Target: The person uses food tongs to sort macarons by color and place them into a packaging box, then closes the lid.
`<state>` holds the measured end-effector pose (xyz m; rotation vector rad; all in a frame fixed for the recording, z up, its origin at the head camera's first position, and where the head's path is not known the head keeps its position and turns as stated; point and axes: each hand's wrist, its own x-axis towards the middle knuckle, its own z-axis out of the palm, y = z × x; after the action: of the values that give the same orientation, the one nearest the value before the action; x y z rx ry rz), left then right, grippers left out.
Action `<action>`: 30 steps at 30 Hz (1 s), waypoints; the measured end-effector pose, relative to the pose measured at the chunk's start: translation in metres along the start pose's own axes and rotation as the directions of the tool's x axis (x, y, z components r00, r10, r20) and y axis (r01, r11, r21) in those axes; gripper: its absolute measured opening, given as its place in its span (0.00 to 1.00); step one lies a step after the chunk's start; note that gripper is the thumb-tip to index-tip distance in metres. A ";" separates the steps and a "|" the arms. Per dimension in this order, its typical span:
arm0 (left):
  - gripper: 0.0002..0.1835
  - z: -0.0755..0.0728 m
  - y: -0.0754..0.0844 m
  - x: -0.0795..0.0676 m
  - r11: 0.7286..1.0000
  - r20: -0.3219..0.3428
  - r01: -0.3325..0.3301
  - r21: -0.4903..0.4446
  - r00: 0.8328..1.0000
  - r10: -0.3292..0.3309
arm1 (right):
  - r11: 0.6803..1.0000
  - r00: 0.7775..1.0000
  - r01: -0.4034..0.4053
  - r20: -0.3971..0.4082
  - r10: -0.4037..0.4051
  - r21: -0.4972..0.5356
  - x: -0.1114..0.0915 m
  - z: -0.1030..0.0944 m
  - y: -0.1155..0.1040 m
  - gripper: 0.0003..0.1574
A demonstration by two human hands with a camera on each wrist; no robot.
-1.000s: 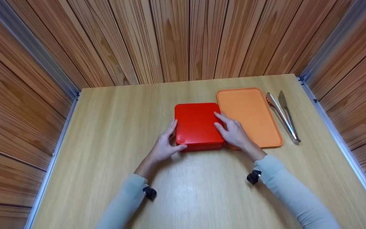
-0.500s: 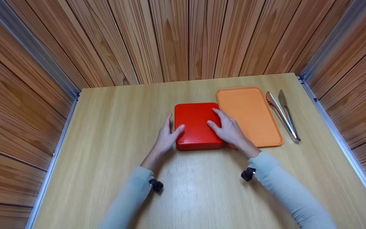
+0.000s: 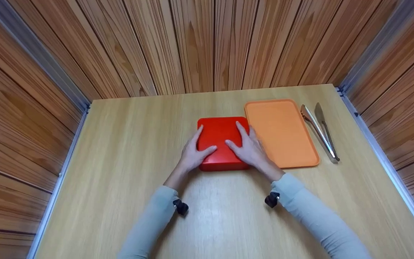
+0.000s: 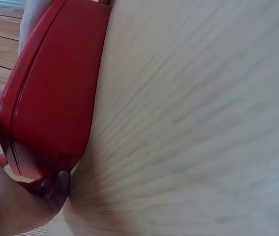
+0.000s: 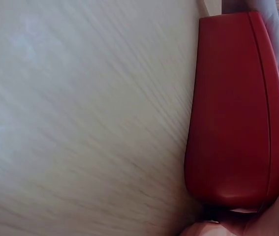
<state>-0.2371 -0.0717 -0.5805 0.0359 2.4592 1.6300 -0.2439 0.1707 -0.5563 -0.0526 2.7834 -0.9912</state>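
Note:
A red lidded box [image 3: 218,135] sits on the table in the head view. My left hand [image 3: 192,153] grips its left side, the thumb and a forefinger lying over the lid. From the right, my right hand [image 3: 252,149] holds the opposite side, with its thumb and forefinger spread on the lid. In the left wrist view, fingers [image 4: 58,189] curl in at the lower corner of the box [image 4: 63,83]. The right wrist view shows the box's front wall [image 5: 230,113] and a seam below the lid. Fingers behind the sides are partly hidden.
An orange tray [image 3: 282,133] lies right beside the box. Right of it are metal tongs [image 3: 320,131] and a dark-handled spreading knife [image 3: 325,124]. Wood-panelled walls [image 3: 199,46] enclose the back and sides of the wooden table [image 3: 131,144].
Both hands have shifted inward on the box. The left hand briefly loosened, then moved farther up the left side. My right thumb slid toward the lid's middle. The box has barely moved.

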 end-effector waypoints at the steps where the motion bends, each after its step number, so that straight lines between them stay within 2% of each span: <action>1: 0.56 0.000 0.001 0.000 1.000 0.000 0.011 0.015 1.000 -0.011 | 1.000 1.000 -0.007 0.001 0.007 -0.002 0.000 0.001 0.000 0.61; 9: 0.57 -0.003 0.000 -0.001 0.998 -0.014 0.030 0.060 0.999 -0.029 | 0.999 1.000 -0.014 -0.011 0.014 -0.034 0.002 0.004 -0.003 0.60; 18: 0.55 -0.002 0.000 0.002 0.992 0.001 0.001 0.128 1.000 -0.002 | 0.999 1.000 -0.024 -0.015 0.023 -0.027 0.006 -0.005 -0.001 0.57; 23: 0.50 -0.005 0.006 0.012 0.990 -0.006 -0.007 0.140 1.000 0.008 | 0.999 0.999 -0.010 -0.032 0.009 -0.036 0.019 -0.016 -0.005 0.54; 30: 0.51 -0.010 0.008 0.033 0.992 0.007 0.008 0.126 1.000 -0.009 | 0.998 1.000 0.006 0.007 -0.005 -0.057 0.032 -0.021 -0.005 0.53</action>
<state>-0.2715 -0.0738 -0.5745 0.0486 2.5494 1.4669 -0.2797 0.1769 -0.5430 -0.0712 2.8065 -0.9117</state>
